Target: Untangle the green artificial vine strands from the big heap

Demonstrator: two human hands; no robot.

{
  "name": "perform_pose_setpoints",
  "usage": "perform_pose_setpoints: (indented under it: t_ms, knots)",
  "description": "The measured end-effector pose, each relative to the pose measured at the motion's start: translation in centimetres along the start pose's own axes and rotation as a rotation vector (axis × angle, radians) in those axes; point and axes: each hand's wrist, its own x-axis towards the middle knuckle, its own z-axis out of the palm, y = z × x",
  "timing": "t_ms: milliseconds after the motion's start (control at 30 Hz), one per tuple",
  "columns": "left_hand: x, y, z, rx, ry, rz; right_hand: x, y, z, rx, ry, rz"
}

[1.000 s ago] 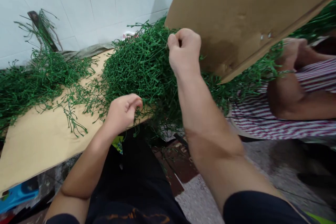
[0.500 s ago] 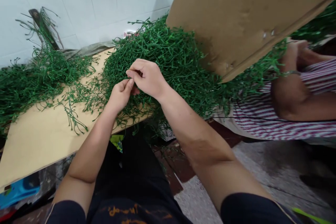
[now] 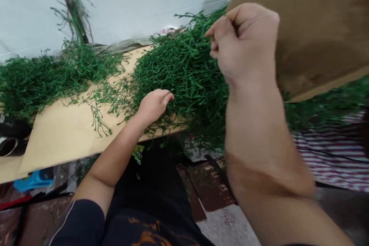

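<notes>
Green stems (image 3: 181, 71), tan board (image 3: 65, 134), striped cloth (image 3: 337, 173)

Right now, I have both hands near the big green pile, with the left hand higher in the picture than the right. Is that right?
Not quite: the right hand is the higher one, and the left hand is lower, as the head view shows. Both are near the big green pile.

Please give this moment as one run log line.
left hand: curled at green stem pile | right hand: curled near brown panel | held items: unclear | pile: on tan board
</notes>
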Motion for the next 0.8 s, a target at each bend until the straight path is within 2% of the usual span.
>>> perform_pose_setpoints:
  t_ms: [100,167,267,333,367,433,500,567,667,733,800]
  knots:
    - [1.1,-1.8,-1.3,0.134,0.084,-0.048,-0.5,-2.2,4.1,-0.012,-0.183,-0.035]
    - [0.3,-2.6,-3.1,0.173,0.118,-0.060,-1.7,-3.8,6.9,-0.013,-0.321,-0.068]
    - [-3.4,-4.1,-6.7,0.220,0.203,-0.064,-3.6,-5.3,9.4,-0.027,-0.552,-0.103]
    - [-6.6,-5.8,-9.1,0.289,0.388,-0.116,-3.9,-5.6,10.0,-0.039,-0.656,-0.104]
    - [-8.2,-6.9,-10.1,0.336,0.476,-0.162,-3.6,-5.7,10.2,-0.037,-0.662,-0.101]
    - [-10.7,-9.3,-11.4,0.406,0.558,-0.288,-2.2,-5.6,10.8,-0.014,-0.571,-0.079]
    - [-12.3,-11.5,-11.9,0.370,0.473,-0.404,0.2,-5.4,11.9,0.010,-0.393,-0.013]
    - [-12.8,-12.7,-11.7,0.273,0.380,-0.484,2.8,-4.9,13.5,0.032,-0.225,0.100]
    - [-12.4,-12.4,-11.0,0.121,0.418,-0.454,6.3,-4.1,16.5,0.203,-0.103,0.218]
    - [-12.0,-11.3,-10.7,0.011,0.441,-0.379,7.8,-3.6,18.0,0.467,-0.073,0.266]
    - [-11.7,-10.3,-10.6,-0.083,0.405,-0.329,8.6,-3.5,18.8,0.713,-0.038,0.326]
